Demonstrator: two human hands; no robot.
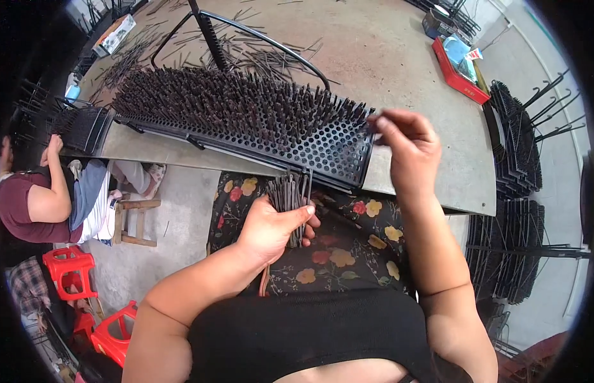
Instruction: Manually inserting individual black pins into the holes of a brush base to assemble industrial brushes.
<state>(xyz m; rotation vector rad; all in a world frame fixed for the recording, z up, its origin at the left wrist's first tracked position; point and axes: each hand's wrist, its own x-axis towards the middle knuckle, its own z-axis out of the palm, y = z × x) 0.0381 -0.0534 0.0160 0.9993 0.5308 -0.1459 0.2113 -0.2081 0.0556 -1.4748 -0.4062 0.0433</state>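
My left hand (pixel 268 226) is closed round an upright bundle of thin dark sticks (pixel 285 193), held over my lap just below the near edge of a long black perforated rack (pixel 335 156). Densely packed dark sticks (pixel 220 99) stand in most of the rack's holes, some leaning. Round holes show bare at its right end. There my right hand (pixel 413 143) hovers by the far right corner, thumb and fingers pinched together. Its fingertips are slightly blurred against the dark sticks, so whatever they pinch cannot be made out.
Loose sticks (pixel 265 64) lie scattered across the table (pixel 367 45) behind the rack. A red tray (pixel 460 73) sits at far right, beside stacked black racks (pixel 514 140). At left another person (pixel 38 204) sits by a similar rack; red stools (pixel 70 271) stand below.
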